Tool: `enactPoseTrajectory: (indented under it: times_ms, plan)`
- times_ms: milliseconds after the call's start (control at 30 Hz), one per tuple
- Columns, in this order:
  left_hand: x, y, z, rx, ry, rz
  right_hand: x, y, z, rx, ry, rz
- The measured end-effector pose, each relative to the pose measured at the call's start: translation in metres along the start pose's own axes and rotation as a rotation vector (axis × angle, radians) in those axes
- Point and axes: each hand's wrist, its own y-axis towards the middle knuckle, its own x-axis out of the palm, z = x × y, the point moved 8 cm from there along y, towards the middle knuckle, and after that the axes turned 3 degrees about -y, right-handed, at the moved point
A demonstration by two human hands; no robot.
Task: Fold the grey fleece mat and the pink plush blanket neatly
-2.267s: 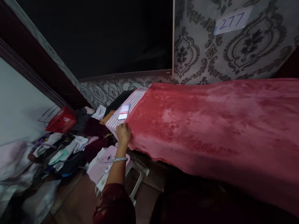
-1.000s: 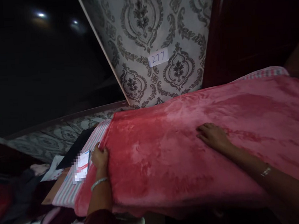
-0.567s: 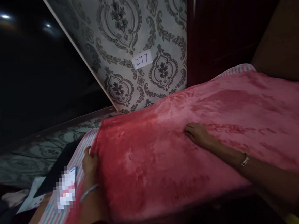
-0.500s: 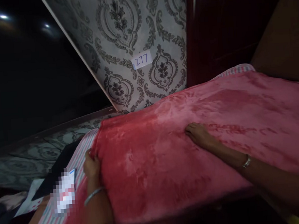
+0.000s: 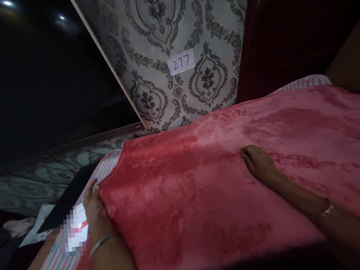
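A plush red blanket (image 5: 188,208) lies spread over a striped cloth (image 5: 56,265), which shows along the left side. At the blanket's left edge, my left hand (image 5: 95,206) grips the border between thumb and fingers, drawing it out into a corner over the stripes. My right hand (image 5: 260,164) presses on the middle of the blanket with curled fingers; they seem to pinch the fabric, though the fingertips are partly hidden. Close to my left hand, a white, partly blurred-out phone-like object (image 5: 77,230) lies on the striped cloth.
Patterned wallpaper (image 5: 173,32) with a paper label (image 5: 181,62) reading 277 rises behind the bed. A large dark screen (image 5: 41,87) stands at the left, a dark red panel (image 5: 284,41) at the right. Crumpled cloth (image 5: 20,226) lies at the lower left.
My left hand has moved left, pulling the blanket's edge farther over the striped cloth. The view has shifted, and my right hand stays at about the same spot on the blanket.
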Motion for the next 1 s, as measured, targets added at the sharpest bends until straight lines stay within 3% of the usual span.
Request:
enactPoseTrajectory:
  times_ms: [267, 500, 600, 700, 833, 1000]
  plan:
    - [-0.008, 0.007, -0.003, 0.005, -0.088, 0.074, 0.011, 0.001, 0.004, -0.029, 0.014, -0.129]
    - [-0.014, 0.007, -0.006, 0.003, 0.009, 0.043, 0.014, 0.0, -0.006, -0.147, 0.059, -0.152]
    - [-0.02, 0.009, -0.005, 0.042, -0.027, 0.08, 0.011, -0.001, -0.015, -0.224, 0.094, -0.145]
    - [-0.019, 0.01, -0.005, 0.048, -0.053, 0.036, 0.012, -0.003, -0.025, -0.294, 0.091, -0.163]
    - [-0.018, 0.008, -0.005, 0.048, -0.01, 0.021, 0.016, -0.005, -0.035, -0.321, 0.045, -0.19]
    - [-0.017, 0.007, 0.004, 0.128, 0.116, 0.071, 0.013, -0.001, -0.04, -0.316, -0.036, -0.133]
